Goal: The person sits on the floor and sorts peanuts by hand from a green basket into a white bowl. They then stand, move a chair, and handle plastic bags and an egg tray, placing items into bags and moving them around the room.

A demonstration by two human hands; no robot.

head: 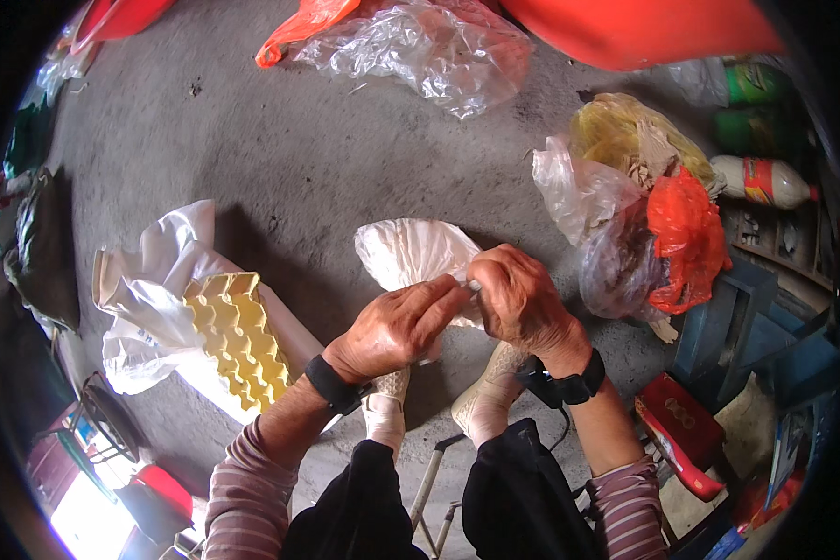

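Observation:
A white, crinkled plastic bag point(416, 248) hangs or lies below my hands, between and just beyond my feet. My left hand point(406, 318) and my right hand point(521, 301) meet at its gathered top, fingertips pinched close together. A small pale bit of the bag shows between the thumb and fingers of my right hand. What my left fingertips grip is mostly hidden, though they are closed at the bag's neck. Both wrists wear black bands.
A yellow egg tray point(238, 339) leans on a white sack point(157, 301) at the left. Crumpled plastic bags point(616, 217) lie at the right, near a bottle point(763, 182), a blue stand point(724, 325) and a red box point(679, 420). Clear plastic point(427, 56) lies at the top beside a red basin point(644, 28).

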